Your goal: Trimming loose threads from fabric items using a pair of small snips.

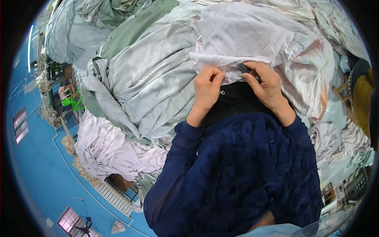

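A pale lavender-white fabric [244,33] lies spread in front of me, its near edge gathered up at my lap. My left hand [207,89] is closed in a pinch on that edge, thumb against the bent forefinger. A short way to the right, my right hand [266,85] is closed around a small dark tool [245,68]. Its tip points left over the fabric's edge; most of it is hidden by the fingers, so its exact kind does not show. Black cloth [233,102] covers my lap just below the hands.
Large heaps of grey-white fabric [154,67] and green fabric [130,29] surround me. A bunched lilac pile [104,148] lies at the left. Beyond it stand a bright green chair [72,102] and a white slatted rack [114,197]. Mustard cloth [361,102] hangs at the right.
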The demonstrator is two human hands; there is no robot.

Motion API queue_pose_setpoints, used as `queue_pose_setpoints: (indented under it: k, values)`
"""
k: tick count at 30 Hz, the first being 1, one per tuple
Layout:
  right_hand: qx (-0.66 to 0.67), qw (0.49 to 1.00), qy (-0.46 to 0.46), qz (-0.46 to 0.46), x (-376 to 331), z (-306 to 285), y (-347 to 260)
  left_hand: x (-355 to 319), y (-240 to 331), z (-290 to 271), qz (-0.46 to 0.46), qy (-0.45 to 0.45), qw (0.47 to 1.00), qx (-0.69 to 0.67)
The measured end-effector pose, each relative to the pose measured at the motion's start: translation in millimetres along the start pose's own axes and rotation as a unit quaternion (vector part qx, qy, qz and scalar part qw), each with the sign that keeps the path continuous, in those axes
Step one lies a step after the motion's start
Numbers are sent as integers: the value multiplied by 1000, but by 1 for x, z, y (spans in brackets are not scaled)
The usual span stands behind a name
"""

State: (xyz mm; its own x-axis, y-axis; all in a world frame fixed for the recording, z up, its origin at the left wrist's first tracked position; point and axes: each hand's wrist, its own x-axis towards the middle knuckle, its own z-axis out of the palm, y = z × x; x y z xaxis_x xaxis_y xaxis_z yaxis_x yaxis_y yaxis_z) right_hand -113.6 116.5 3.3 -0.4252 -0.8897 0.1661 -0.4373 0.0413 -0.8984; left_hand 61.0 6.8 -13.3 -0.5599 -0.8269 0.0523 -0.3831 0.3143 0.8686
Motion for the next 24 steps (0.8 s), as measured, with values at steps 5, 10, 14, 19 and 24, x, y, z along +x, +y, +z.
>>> queue_pose_setpoints:
  k: [5,10,14,19,24]
  values:
    - [-37,998,-10,-53,-1,3,2,-8,-6,-12,-191,-40,961,-199]
    - [-117,984,-42,-130,-1,8,-10,-19,-14,-11,-199,-14,941,-275]
    - [-152,970,-82,-171,0,17,-22,-27,-10,-12,-190,12,946,-262]
    - [-217,952,-116,-184,-4,27,-25,-32,-5,-11,-194,27,948,-250]
    - [-228,946,-117,-197,-4,31,-25,-35,0,-10,-182,34,951,-246]
